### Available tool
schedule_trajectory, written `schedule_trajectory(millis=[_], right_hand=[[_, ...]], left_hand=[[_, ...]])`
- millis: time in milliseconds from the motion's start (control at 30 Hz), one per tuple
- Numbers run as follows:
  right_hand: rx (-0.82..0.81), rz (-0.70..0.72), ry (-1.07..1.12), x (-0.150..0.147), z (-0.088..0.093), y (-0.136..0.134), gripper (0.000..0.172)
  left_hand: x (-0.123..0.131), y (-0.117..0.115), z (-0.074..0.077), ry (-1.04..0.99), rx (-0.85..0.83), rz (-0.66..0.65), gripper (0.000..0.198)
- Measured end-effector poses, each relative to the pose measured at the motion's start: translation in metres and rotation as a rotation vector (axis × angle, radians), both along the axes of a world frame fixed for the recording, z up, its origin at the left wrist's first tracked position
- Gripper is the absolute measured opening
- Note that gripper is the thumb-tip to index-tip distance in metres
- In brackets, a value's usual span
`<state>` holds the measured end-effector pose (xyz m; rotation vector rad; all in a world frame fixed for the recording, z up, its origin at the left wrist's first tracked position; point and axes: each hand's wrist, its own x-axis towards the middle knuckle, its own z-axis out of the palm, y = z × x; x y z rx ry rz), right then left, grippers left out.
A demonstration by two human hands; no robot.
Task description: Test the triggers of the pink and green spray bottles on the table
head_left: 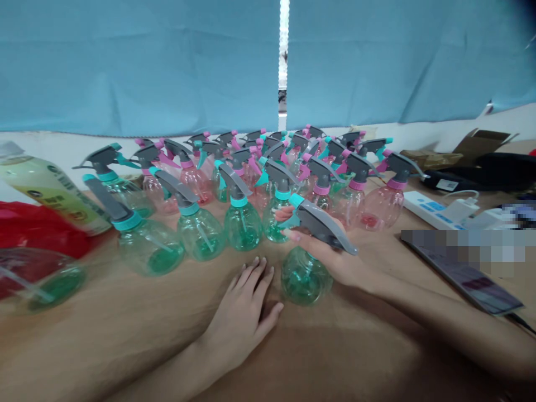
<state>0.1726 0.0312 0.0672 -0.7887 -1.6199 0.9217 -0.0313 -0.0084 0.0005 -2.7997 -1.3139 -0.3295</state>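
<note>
My right hand [341, 259] is wrapped round the neck of a green spray bottle [304, 282], just under its grey and turquoise trigger head. The bottle is upright and low over or on the table; which of the two I cannot tell. My left hand [243, 307] lies flat on the wooden table [159, 329], palm down, fingers stretched out, holding nothing. Just beyond the hands stand more green spray bottles, among them one in front [244, 229] and one to its left [201, 237]. A pink spray bottle [382, 206] stands at the right end of the group.
Several pink and green spray bottles crowd the back. Far left are a large labelled bottle [54, 187], red plastic [37, 223] and a green spray bottle [58, 285] cut by the edge. On the right lie a phone [469, 279], a power strip [431, 209] and cardboard [481, 148].
</note>
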Motion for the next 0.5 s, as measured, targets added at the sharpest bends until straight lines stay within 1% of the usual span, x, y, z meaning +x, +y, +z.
schedule_trajectory(millis=[500], right_hand=[[0.008, 0.006, -0.007, 0.0005, -0.0009, -0.0017, 0.028]], left_hand=[[-0.0005, 0.0003, -0.0013, -0.035, -0.007, -0.001, 0.052]])
